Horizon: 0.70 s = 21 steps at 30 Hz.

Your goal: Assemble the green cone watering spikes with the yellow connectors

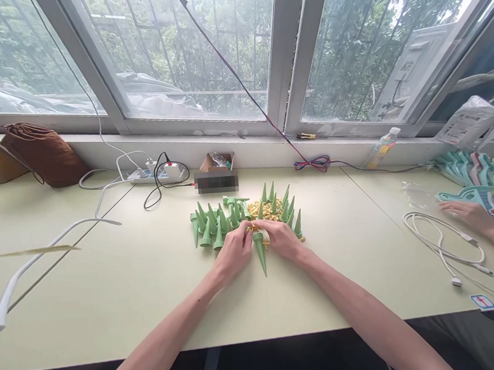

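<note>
My left hand [236, 246] and my right hand [279, 238] meet in the middle of the table. Both sets of fingers are closed in a pinch around a small yellow piece [254, 226], partly hidden by the fingertips. Just below them a green plastic spike [261, 254] lies with its tip toward me, its wide capped end close to my fingers. A pile of small yellow pieces [265, 209] sits behind my hands. Several more green spikes [205, 228] are clustered on the left, some standing and some lying, and others [288, 207] stand around the pile on the right.
At the back are a small open box [217, 161], a power strip [138, 175] and a bundled cable [313, 164]. A bottle [382, 148] leans by the window. On the right, another person's hand [469, 214] touches a teal dustpan-like item [476, 194], near a coiled white cable [439, 245].
</note>
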### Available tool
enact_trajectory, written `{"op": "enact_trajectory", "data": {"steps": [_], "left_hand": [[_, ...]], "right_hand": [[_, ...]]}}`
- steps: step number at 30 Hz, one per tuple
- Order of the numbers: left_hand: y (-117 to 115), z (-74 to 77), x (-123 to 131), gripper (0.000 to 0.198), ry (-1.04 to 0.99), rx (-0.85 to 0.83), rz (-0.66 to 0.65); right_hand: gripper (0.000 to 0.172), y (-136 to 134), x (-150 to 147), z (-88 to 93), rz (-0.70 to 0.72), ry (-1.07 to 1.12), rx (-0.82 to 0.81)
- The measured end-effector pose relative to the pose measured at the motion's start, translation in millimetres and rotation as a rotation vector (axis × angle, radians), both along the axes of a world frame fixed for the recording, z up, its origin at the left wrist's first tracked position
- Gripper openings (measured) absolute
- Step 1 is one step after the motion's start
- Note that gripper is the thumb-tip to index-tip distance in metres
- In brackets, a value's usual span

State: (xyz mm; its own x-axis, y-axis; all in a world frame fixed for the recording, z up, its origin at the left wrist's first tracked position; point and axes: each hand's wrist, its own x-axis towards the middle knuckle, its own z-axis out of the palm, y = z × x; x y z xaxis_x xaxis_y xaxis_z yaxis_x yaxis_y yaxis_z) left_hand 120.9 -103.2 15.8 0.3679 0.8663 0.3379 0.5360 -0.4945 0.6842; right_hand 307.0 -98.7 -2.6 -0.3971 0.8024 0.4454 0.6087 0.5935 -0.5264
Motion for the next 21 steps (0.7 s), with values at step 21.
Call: {"op": "enact_trajectory", "data": {"steps": [21], "left_hand": [[-1.2, 0.8, 1.2, 0.017, 0.0, -0.036, -0.016]], "right_hand": [[0.039, 1.8, 1.3, -1.0, -0.036, -0.194, -0.029]]}}
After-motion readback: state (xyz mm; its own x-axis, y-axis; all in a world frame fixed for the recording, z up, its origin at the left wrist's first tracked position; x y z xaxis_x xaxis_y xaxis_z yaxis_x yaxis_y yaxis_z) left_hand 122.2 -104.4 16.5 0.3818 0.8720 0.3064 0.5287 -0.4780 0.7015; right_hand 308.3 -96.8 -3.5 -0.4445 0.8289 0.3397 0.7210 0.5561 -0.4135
